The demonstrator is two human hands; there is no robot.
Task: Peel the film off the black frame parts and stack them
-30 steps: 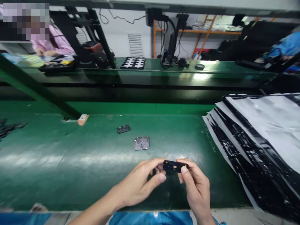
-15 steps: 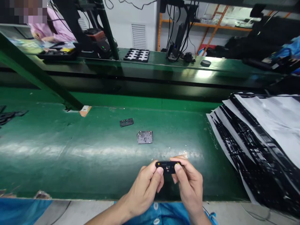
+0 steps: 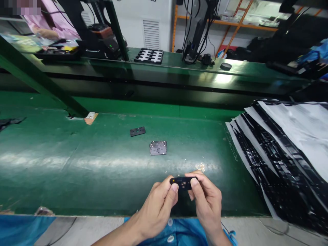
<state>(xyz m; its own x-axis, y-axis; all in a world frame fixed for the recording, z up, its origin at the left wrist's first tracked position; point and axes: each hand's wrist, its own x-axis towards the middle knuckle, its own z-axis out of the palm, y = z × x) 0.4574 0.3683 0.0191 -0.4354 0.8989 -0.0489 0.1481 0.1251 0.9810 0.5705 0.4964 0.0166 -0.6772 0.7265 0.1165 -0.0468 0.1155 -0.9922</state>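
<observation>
Between both hands, above the near edge of the green bench, is a small black plastic plate [image 3: 182,183] with rounded ends, little cut-outs and a yellow mark near its left end. My left hand [image 3: 161,203] pinches the left end between thumb and fingers. The right end is gripped by my right hand [image 3: 207,196], its thumb on the face. Beyond the hands, a grey-black rectangular part [image 3: 158,148] lies flat on the bench. A thinner black plate [image 3: 137,131] rests farther back, to its left.
At the right stands a stack of black parts [image 3: 276,164] layered with white sheets [image 3: 304,119]. A slanted green post [image 3: 51,90] meets the bench at left. Small pale bits [image 3: 201,167] lie behind my right hand. A co-worker in pink [image 3: 56,22] sits at the far bench, near a black-and-white tray [image 3: 149,55].
The camera view has shifted slightly, so the bench and background sit a little higher. Both hands keep their grip on the black plate, which looks slightly tilted; the yellow mark at its right end no longer shows.
</observation>
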